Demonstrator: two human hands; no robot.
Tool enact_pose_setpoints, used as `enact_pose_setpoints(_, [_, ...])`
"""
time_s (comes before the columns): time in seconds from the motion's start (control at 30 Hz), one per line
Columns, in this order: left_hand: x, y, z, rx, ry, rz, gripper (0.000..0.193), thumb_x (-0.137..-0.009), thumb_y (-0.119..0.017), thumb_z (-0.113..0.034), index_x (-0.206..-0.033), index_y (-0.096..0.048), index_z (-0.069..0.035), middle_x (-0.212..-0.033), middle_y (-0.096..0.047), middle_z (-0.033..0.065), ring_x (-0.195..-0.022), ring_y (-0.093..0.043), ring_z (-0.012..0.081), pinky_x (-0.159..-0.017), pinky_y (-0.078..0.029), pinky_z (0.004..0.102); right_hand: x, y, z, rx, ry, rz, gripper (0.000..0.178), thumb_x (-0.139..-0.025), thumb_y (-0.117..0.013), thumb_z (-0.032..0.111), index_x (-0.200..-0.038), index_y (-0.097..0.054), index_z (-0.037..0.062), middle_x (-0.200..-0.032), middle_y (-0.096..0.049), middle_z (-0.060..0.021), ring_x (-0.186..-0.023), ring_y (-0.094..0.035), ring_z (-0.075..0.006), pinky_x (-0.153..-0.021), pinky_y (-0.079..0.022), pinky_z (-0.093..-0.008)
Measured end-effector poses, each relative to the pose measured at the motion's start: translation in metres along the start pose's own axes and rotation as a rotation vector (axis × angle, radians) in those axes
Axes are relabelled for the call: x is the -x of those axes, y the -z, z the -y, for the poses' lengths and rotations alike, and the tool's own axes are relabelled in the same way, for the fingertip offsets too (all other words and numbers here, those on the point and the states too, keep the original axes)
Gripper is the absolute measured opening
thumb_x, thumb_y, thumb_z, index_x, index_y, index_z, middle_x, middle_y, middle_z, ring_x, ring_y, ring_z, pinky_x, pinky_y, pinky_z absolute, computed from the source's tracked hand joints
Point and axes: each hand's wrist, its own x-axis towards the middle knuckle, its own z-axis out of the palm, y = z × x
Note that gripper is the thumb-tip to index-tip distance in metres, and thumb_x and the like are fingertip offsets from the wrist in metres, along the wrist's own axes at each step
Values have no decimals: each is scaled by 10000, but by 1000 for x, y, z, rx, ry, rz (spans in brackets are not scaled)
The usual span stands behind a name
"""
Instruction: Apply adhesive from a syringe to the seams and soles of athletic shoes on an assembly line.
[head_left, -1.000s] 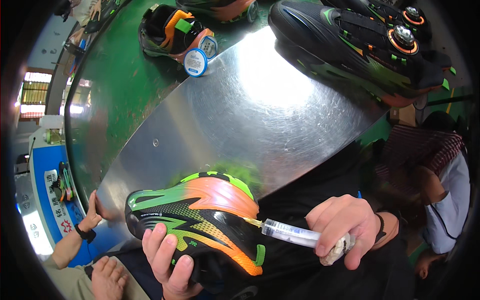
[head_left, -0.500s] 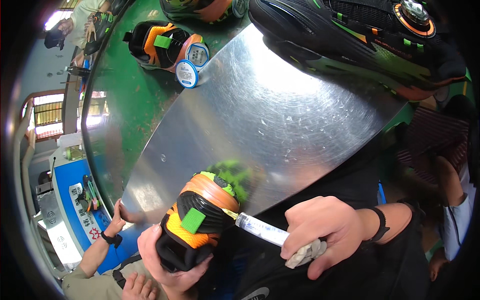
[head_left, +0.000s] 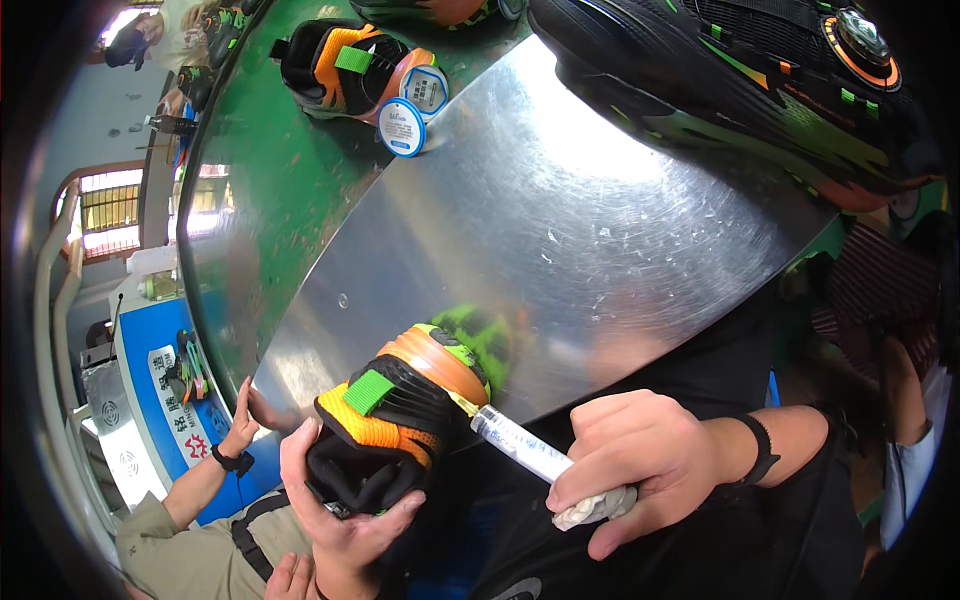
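Held in my left hand [head_left: 345,535] is a black and orange shoe [head_left: 385,400] with a green heel tab, its collar opening turned toward me. My fingers and thumb wrap its heel end. A clear syringe [head_left: 520,445] with a yellowish tip is gripped in my right hand [head_left: 635,450]. Its tip touches, or nearly touches, the shoe's side near the orange band above the sole. Tucked in the same hand is a crumpled whitish wad [head_left: 595,507], perhaps cloth. The green sole reflects in the metal plate [head_left: 480,240].
On the green table [head_left: 260,200] stands a similar shoe [head_left: 345,75] with round tags [head_left: 402,127]. A large black shoe [head_left: 720,100] occupies the far right of the plate. A co-worker's hand [head_left: 240,425] rests near the plate's left edge. Another person's arm [head_left: 905,390] is at right.
The shoe in my left hand has tipped, so more of its collar opening shows. My right hand has shifted slightly left, the syringe tip staying by the shoe. The whole view has drifted a little.
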Motion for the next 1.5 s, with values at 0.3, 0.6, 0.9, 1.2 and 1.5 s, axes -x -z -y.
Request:
enact_pose_setpoints(0.3, [-15,2,-7,31,-109,24,1027,-598,-932,-303,-1368,-356,58,-1265,-443,155,-1141,-522,243,-988,-444,356,-1,-5,-2,34,11,-28,353,-800,-803,262,-1058,-684,54,-823,-671,-52,-654,-565,-233,-588,-440,-333])
enact_pose_setpoints(0.6, [-16,0,-10,157,11,-43,1010,-601,-923,-263,-1369,-349,54,-1239,-467,144,-1114,-550,233,-971,-473,340,-2,-11,-1,107,13,-2,333,-812,-789,271,-1042,-687,54,-764,-631,-44,-622,-533,-219,-567,-430,-318])
enact_pose_setpoints(0.9, [-17,-1,-6,152,6,-56,1008,-601,-920,-288,-1363,-360,57,-1246,-463,143,-1114,-548,234,-980,-467,347,-1,-16,0,159,35,3,315,-826,-768,285,-1023,-684,54,-763,-622,-43,-609,-529,-218,-565,-439,-316])
enact_pose_setpoints(1.2, [-15,4,0,157,-9,-48,997,-606,-921,-293,-1356,-370,64,-1246,-460,143,-1116,-548,236,-975,-472,346,0,-22,1,183,30,24,300,-821,-767,277,-1010,-682,59,-740,-605,-34,-601,-522,-216,-552,-434,-312])
enact_pose_setpoints(1.5, [-17,5,3,184,-19,-38,999,-596,-923,-284,-1356,-376,67,-1246,-469,140,-1111,-549,232,-964,-470,340,1,-29,3,193,32,38,270,-826,-768,266,-992,-686,68,-731,-596,-32,-605,-524,-217,-552,-430,-315])
